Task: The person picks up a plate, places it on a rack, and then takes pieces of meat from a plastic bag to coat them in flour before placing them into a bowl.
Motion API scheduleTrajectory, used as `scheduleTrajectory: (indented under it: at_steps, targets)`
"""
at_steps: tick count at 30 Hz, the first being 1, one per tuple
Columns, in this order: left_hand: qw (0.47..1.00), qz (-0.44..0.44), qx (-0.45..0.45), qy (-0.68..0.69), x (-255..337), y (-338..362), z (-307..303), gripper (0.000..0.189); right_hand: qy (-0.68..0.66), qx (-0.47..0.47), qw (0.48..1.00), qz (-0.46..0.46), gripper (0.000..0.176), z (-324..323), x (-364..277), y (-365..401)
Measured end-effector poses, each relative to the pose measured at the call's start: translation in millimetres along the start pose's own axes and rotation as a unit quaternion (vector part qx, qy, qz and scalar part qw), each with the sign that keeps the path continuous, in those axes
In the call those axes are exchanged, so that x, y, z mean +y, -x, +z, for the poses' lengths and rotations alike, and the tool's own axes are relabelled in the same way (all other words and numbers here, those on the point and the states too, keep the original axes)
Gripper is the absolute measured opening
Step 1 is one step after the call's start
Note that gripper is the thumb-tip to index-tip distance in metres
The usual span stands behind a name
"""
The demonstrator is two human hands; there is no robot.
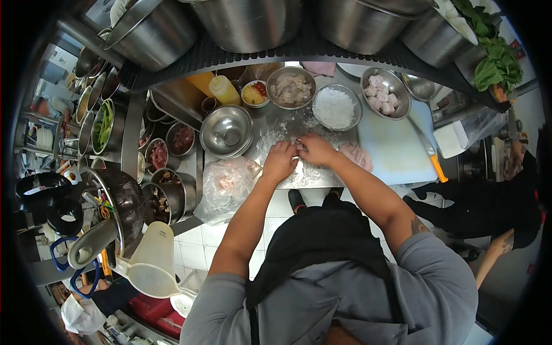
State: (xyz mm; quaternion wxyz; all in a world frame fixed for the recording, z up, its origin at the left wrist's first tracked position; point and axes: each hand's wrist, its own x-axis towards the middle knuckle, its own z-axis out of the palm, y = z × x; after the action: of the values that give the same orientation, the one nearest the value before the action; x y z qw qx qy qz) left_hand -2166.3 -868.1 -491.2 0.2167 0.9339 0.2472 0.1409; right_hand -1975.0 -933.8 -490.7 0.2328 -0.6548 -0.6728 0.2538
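My left hand [280,161] and my right hand [315,150] meet over a flour-dusted patch of the steel counter [313,179]. Both hands have their fingers curled in, the fingertips almost touching. A small pale pinkish piece shows between them, too covered to name. Just right of my right hand lies a flat piece of raw pale meat [356,156]. Behind the hands are a bowl of white flour [334,107], a bowl of raw meat in liquid [291,88] and a bowl of floured meat chunks [382,96]. A plastic bag [226,187] with something pale inside sits by my left forearm.
Stacked steel bowls [226,130] stand left of the hands. A knife with an orange handle [438,167] rests on the cutting board [394,150] at the right. Large steel pots [247,26] line the overhead shelf. Another person in black [483,198] is at the right.
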Motion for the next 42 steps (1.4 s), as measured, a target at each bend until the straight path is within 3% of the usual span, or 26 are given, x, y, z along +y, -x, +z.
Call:
scheduleTrajectory:
  at_steps: [3, 6, 15, 21, 24, 27, 29, 32, 35, 39, 42]
  targets:
    - [1.000, 0.008, 0.009, -0.009, -5.8, -2.4, 15.7, 0.038, 0.031, 0.010, 0.999, -0.039, 0.052, -0.7, 2.7, 2.1]
    - [1.000, 0.009, 0.017, -0.005, -13.9, -3.4, 19.6, 0.036, 0.017, 0.070, 0.996, -0.061, 0.052, -2.4, -2.4, 11.5]
    - [0.999, 0.033, 0.003, -0.016, -13.9, -5.2, 15.8, 0.042, 0.032, 0.017, 0.998, -0.044, 0.053, 5.8, 9.1, 3.0]
    - [0.996, -0.034, -0.076, 0.033, -7.8, -11.1, 6.2, 0.041, 0.006, -0.117, 0.993, 0.028, 0.051, -7.1, -0.7, 0.1]
    - [0.987, -0.068, -0.137, 0.049, -8.5, -31.8, -4.2, 0.045, -0.030, 0.031, 0.999, 0.009, 0.049, 1.9, 2.2, 9.6]
    - [0.978, -0.088, -0.182, 0.051, -13.7, -53.4, -13.3, 0.050, -0.044, 0.092, 0.995, 0.013, 0.047, -0.5, -1.7, 13.3]
    - [0.968, -0.103, -0.223, 0.059, -18.5, -62.2, -20.9, 0.053, -0.029, 0.068, 0.997, 0.025, 0.046, -2.2, -3.4, 11.3]
    - [0.989, -0.076, -0.066, 0.110, -42.8, -51.6, -12.9, 0.052, -0.011, 0.067, 0.997, 0.026, 0.044, 4.0, 7.2, 6.9]
    - [0.998, 0.020, -0.016, 0.063, -19.0, -40.8, -38.0, 0.053, -0.009, 0.062, 0.998, 0.027, 0.042, 6.7, 15.6, 1.3]
    - [0.994, 0.050, -0.094, -0.031, -6.7, -31.0, -13.9, 0.047, -0.030, 0.051, 0.998, 0.037, 0.038, 7.1, 20.2, -5.0]
    - [0.998, 0.050, -0.042, -0.021, -15.3, -34.1, 10.9, 0.049, -0.009, 0.048, 0.998, 0.047, 0.035, 5.2, 19.8, -6.0]
